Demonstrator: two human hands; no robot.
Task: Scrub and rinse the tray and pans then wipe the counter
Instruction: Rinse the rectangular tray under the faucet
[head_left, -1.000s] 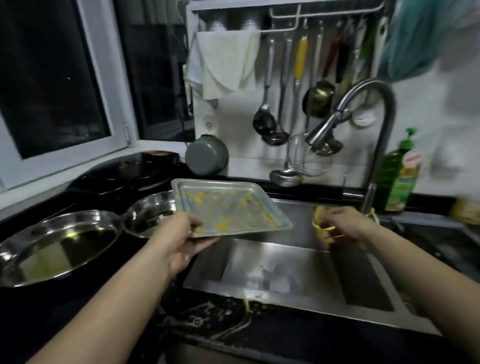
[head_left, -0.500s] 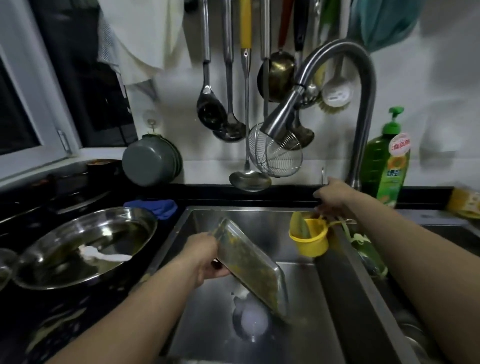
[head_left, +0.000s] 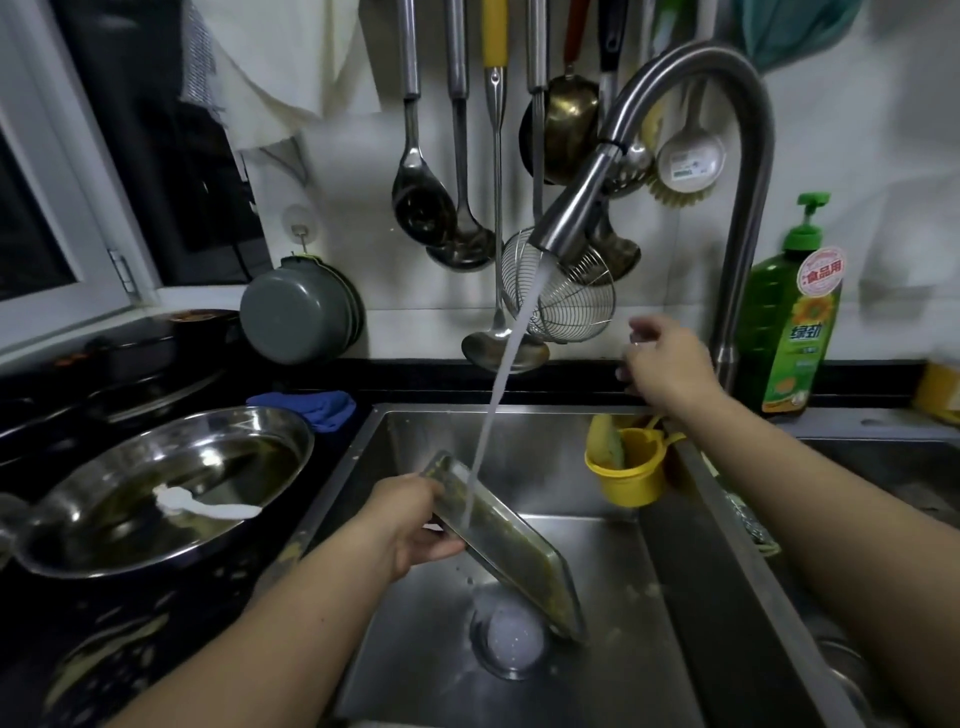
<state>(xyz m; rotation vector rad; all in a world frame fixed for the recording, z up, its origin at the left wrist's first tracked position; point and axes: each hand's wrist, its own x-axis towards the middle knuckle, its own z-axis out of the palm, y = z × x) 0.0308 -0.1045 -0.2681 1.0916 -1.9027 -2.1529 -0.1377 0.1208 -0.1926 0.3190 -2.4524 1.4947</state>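
A metal tray (head_left: 511, 551) smeared with yellow residue stands tilted on its lower corner in the sink (head_left: 571, 462). My left hand (head_left: 410, 519) grips its upper left edge. Water runs from the faucet head (head_left: 576, 208) onto the tray's upper part. My right hand (head_left: 670, 364) is up at the faucet's base, fingers curled round the small lever (head_left: 635, 340). A round steel pan (head_left: 156, 488) with oily liquid and a white smear sits on the dark counter at the left. Part of a second pan (head_left: 10, 525) shows at the left edge.
A yellow cup (head_left: 628, 478) with a sponge hangs on the sink's right wall. A green soap bottle (head_left: 795, 322) stands right of the faucet. A blue cloth (head_left: 311, 405) lies behind the pan. Ladles and a wire skimmer (head_left: 566, 301) hang above. The counter front (head_left: 104, 660) is smeared.
My left hand brought the tray from above the counter down into the sink and tilted it. My right hand left the yellow cup for the faucet lever, and water now flows.
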